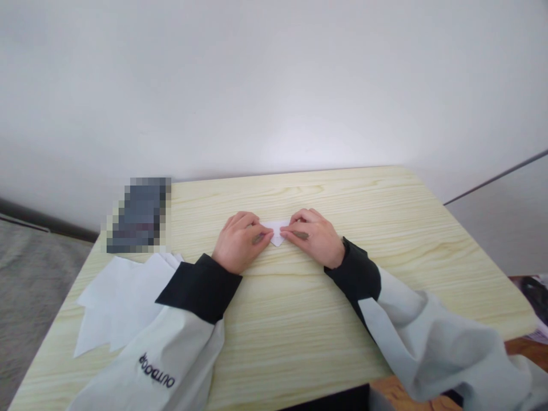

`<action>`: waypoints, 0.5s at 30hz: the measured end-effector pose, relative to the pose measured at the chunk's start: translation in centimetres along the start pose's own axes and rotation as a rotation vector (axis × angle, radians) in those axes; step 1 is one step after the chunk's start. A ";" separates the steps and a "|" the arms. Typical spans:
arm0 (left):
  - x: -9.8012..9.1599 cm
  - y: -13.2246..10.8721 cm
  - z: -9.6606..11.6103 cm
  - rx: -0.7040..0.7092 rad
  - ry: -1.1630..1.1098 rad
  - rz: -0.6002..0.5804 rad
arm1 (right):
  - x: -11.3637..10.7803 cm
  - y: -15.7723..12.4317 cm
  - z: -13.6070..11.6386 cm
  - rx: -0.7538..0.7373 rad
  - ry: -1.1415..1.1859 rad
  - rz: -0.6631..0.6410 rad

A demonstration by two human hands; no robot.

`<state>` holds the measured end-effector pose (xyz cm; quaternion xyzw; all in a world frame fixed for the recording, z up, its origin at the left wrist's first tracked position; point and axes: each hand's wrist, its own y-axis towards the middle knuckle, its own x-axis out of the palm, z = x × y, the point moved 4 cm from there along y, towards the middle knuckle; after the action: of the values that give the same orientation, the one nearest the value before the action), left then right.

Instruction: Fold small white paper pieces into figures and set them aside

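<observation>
1. landmark: small white folded-looking piece of paper [278, 234], pointed at its near edge. sits mid-table, between the two hands. can't tell if it touches the table or is held just above.
2. left hand [240, 242]: bare, thumb and index finger closed in a pinch on the paper's left side, other fingers curled.
3. right hand [315, 235]: bare, same pinch on the paper's right side, other fingers curled. thumbs point at each other, small gap between.
4. pale yellow wood-grain table [274, 331]: under the paper, extends all round it.
5. loose overlapping white paper sheets [124, 302]: well left of the paper and nearer the person, flat on the table.
6. dark rectangular object [141, 214], pixelated: well left of the paper, just beyond the sheets. can't identify.
7. light grey sleeves [171, 354] with black cuffs [201, 288]: on the person's side of the paper. left one reads "outdoor".
8. plain white wall [274, 85]: beyond the paper, behind the table.
</observation>
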<state>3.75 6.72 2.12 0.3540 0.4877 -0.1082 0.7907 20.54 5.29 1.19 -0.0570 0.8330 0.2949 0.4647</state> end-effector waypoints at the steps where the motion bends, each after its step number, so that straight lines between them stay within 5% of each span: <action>1: 0.2 0.0 -0.3 -0.030 -0.038 -0.003 | 0.2 0.0 0.2 0.025 0.023 0.001; 15: 0.4 0.0 -1.5 -0.160 -0.176 -0.063 | 0.9 0.8 0.3 0.120 0.100 -0.011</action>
<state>2.92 7.83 1.36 0.2633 0.4342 -0.1242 0.8525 19.92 6.28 0.72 -0.0483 0.8710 0.2385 0.4267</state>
